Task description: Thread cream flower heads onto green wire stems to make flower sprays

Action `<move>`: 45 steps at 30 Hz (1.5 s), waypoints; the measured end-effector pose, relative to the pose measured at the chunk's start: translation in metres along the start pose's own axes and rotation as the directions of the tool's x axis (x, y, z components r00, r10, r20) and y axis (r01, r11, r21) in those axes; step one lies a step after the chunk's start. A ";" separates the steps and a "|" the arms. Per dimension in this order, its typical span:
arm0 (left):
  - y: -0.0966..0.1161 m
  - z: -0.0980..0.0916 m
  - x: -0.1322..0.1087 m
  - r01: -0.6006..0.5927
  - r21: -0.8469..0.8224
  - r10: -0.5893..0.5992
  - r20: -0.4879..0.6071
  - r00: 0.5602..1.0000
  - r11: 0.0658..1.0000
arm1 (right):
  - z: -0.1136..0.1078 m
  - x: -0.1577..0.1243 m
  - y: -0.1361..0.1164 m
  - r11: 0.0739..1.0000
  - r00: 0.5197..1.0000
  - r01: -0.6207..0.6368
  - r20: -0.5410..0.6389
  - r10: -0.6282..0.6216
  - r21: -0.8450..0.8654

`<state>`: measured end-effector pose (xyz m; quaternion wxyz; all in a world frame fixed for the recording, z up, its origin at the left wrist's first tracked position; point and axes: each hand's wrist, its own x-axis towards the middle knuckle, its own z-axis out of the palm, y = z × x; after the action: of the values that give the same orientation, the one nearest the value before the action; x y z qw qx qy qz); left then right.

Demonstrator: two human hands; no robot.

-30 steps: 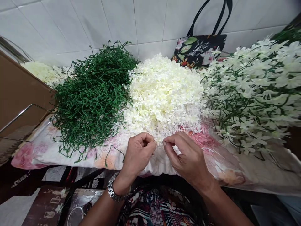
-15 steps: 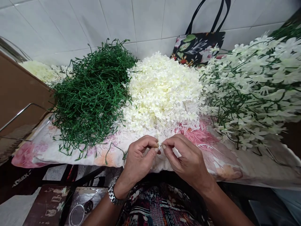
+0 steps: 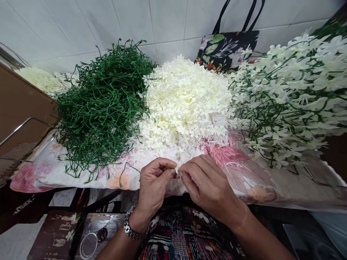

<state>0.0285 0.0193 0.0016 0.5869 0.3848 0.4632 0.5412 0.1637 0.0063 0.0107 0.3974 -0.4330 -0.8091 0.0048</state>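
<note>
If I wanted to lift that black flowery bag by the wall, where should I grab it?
Probably by the black handles, coming from above and the person's side. These thin straps stand up from the bag, though their tops are outside the picture. The tiled wall rises behind, and white flowers overlap its right side in this view.

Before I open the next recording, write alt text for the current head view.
Left hand and right hand hold a small white piece between them over a floral cloth. Beyond, left to right, lie tangled green stems, heaped white blossoms and stemmed white flowers.
</note>
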 end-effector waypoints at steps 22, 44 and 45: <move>0.003 -0.011 -0.007 -0.124 0.187 0.111 0.080 0.991 0.975 | -0.001 -0.007 0.000 0.920 0.970 -0.245 0.080 0.231 0.306; 0.030 -0.087 -0.012 -0.372 0.903 0.463 0.240 0.853 0.216 | 0.002 -0.025 0.021 0.953 0.969 -0.247 0.056 0.240 0.176; 0.030 -0.089 -0.012 -0.378 0.909 0.450 0.268 0.852 0.174 | 0.003 -0.025 0.021 0.949 0.966 -0.257 0.065 0.249 0.183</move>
<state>-0.0655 0.0069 0.0073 0.0643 0.7454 0.5841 0.3149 0.1841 0.0031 -0.0147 0.4162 -0.4928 -0.7509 0.1420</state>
